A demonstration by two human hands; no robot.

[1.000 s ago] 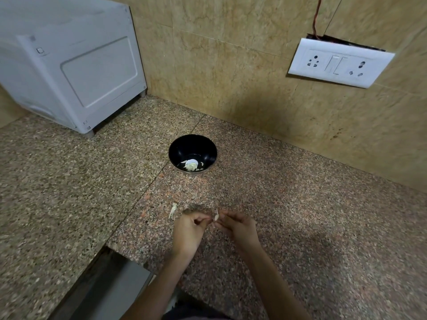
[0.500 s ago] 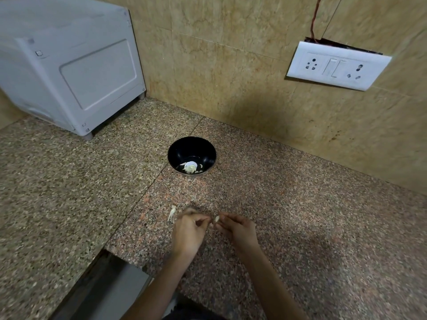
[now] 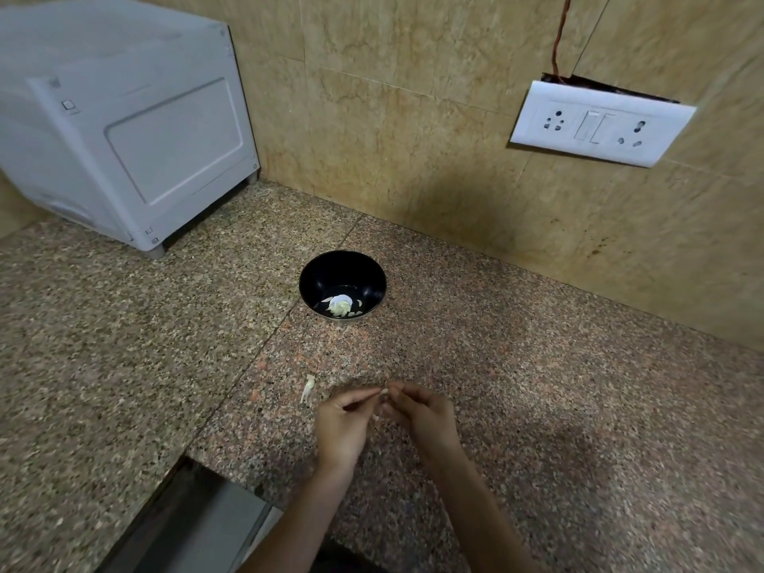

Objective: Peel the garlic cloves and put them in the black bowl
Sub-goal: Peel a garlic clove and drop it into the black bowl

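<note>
A garlic clove [image 3: 384,392] is pinched between the left hand [image 3: 341,423] and right hand [image 3: 423,413], held low over the counter [image 3: 537,386], seemingly so skin can be picked off. The black bowl [image 3: 316,277], set within reach ahead, holds peeled pieces.

Speckled brown granite table [image 3: 578,407]; seam runs diagonally from back edge toward near-left; black bowl [image 3: 343,270] upright mid-table, just right of seam; white appliance [image 3: 136,138] on small feet at far left; pale peel scrap [image 3: 308,388] lying flat right of seam, well apart from bowl, nearer front
</note>
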